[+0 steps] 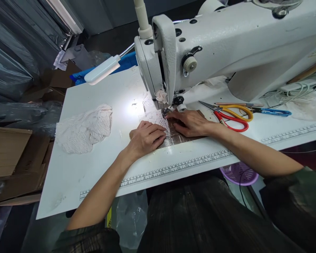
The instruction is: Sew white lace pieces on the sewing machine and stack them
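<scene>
White lace fabric (156, 116) lies under the needle area of a white sewing machine (226, 38), its right edge close to the presser foot (164, 112). My left hand (149, 137) rests on the lace with its fingers laid flat, left of and nearer me than the foot. Curled fingers of my right hand (191, 123) meet the lace edge right beside the foot; their tips are partly hidden. Beneath both hands is a brownish plate (183, 137) with a grid of lines. A small ruffled pale bit (161, 96) hangs at the machine head.
A heap of white lace (85, 128) lies on the left of the white table (58, 186). Red-and-yellow-handled scissors (234, 117) and a blue-handled tool (272, 111) lie at right. A lit lamp (102, 70) reaches over the table. Cardboard boxes (9, 151) stand left; a purple basket (239, 174) sits below.
</scene>
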